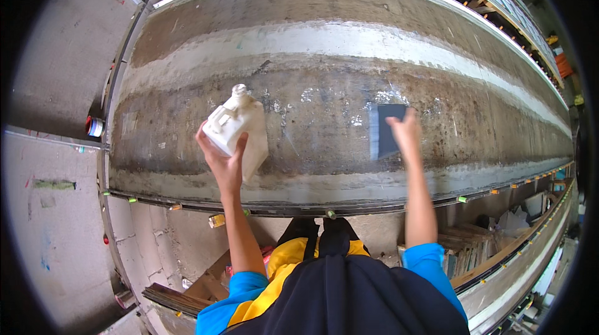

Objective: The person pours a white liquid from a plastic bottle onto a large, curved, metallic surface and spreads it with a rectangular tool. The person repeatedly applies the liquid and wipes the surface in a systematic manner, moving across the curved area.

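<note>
My left hand (219, 159) is closed around a white plastic jug (232, 124), its neck and cap pointing up and away from me. The jug is over the long stained table (312, 126), and its underside blurs with motion. At the right, my right hand (404, 134) grips the right edge of a dark grey, flat rectangular piece (388, 124), thumb across its face. A paler blue, streaked band shows along its left edge. Motion smears both the piece and the hand, so I cannot tell its kind or whether it touches the table.
White bands run along the brown tabletop. A small tin (95, 126) stands by the table's left end. Coloured clips (462, 199) line the near edge. Wooden boards (465, 247) are stacked below right, and another long table (511, 272) lies behind me at the right.
</note>
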The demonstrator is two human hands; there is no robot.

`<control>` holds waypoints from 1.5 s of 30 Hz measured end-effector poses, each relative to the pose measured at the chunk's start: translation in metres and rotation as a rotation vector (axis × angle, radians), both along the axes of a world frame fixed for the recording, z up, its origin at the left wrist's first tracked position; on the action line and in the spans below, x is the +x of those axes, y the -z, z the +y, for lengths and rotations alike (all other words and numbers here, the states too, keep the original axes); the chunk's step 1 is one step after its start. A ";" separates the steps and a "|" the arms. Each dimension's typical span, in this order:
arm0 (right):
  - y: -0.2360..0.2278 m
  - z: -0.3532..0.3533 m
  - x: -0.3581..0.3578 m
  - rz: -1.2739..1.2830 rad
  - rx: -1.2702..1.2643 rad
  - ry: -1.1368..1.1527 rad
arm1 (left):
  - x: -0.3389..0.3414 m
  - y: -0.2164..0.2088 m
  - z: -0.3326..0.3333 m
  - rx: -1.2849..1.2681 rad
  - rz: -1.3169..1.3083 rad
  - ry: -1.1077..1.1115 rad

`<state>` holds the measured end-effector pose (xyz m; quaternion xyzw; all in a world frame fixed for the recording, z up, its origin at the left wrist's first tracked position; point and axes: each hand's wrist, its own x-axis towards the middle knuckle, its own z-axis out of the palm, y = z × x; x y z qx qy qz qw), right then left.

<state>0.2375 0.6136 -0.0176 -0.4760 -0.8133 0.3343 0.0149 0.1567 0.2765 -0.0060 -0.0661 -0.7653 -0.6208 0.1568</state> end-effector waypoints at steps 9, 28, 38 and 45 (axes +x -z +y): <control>0.036 -0.076 -0.038 0.228 0.238 -0.438 | -0.037 -0.008 0.022 0.023 -0.034 0.089; -0.014 -0.024 -0.093 0.015 -0.202 -0.089 | -0.074 0.006 0.010 0.003 -0.095 0.034; 0.072 0.110 -0.107 0.206 -0.091 0.015 | -0.071 0.003 0.011 -0.033 -0.073 0.018; 0.004 0.129 -0.114 -0.083 0.511 -0.244 | -0.038 -0.009 0.025 -0.096 -0.032 -0.026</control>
